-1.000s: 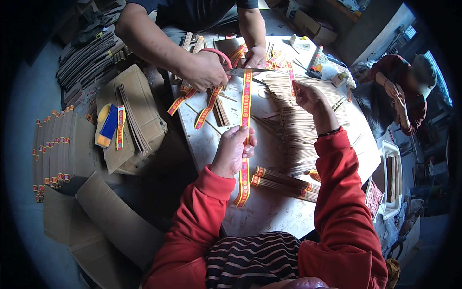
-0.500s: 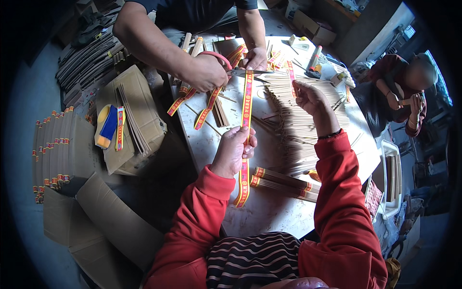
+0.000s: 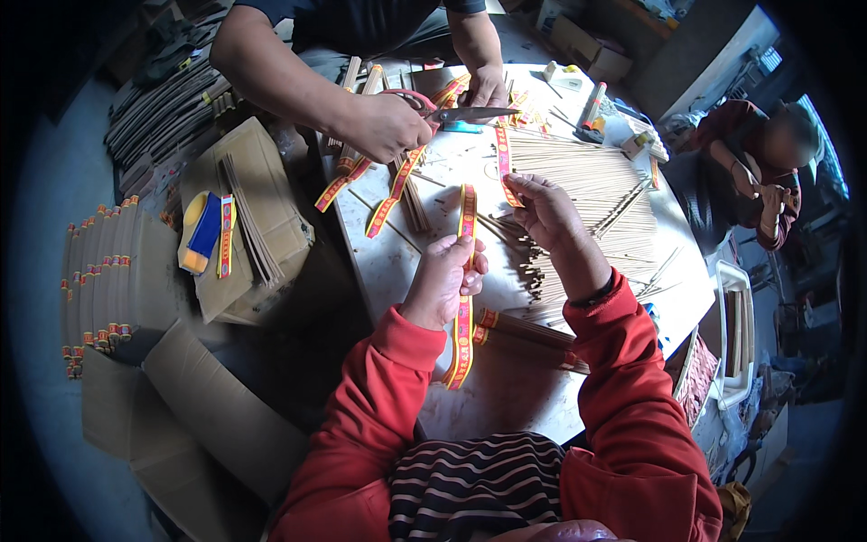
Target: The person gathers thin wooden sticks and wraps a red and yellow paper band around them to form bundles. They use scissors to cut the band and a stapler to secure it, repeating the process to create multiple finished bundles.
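Head view: the left hand (image 3: 444, 287) pinches a long red-and-yellow paper strip (image 3: 464, 298) near the centre of the pale worktop (image 3: 506, 397), its grip clenched on it. The right hand (image 3: 546, 212), at two o'clock from the left, grasps a shorter strip (image 3: 503, 164) over spread thin sticks (image 3: 587, 194). At twelve o'clock, a co-worker's hand (image 3: 384, 126) holds scissors (image 3: 456, 113)

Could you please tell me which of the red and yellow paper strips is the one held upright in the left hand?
It is the long strip pinched in the left hand, hanging down past the wrist; the others lie by the co-worker's scissors.
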### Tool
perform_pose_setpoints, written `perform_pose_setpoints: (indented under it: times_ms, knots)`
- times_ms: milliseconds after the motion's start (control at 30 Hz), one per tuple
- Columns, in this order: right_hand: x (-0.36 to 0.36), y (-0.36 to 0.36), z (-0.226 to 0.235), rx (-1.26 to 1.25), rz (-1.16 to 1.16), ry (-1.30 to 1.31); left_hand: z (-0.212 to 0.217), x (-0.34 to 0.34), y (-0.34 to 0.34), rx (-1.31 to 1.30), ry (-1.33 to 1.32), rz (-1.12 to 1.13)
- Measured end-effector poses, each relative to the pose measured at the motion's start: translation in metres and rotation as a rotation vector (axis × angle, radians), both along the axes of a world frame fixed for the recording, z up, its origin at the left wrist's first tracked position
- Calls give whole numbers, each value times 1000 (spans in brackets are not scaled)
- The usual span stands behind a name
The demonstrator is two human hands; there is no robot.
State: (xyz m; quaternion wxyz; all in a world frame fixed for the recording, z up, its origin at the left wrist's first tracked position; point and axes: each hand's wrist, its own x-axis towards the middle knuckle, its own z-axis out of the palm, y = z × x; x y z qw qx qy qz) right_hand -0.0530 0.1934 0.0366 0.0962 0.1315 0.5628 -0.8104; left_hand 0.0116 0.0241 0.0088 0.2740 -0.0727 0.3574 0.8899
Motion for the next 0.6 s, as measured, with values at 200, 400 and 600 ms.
perform_pose_setpoints:
  times_ms: [200, 400, 600]
  knots:
    - [7, -3, -14, -75, 31, -50, -1, 0, -2, -12, 4, 14]
    - [14, -13, -40, -63, 13, -274, -7, 1, -1, -53, -24, 8]
    - [9, -15, -56, -19, 49, -335, -11, 3, -1, -50, -77, 24]
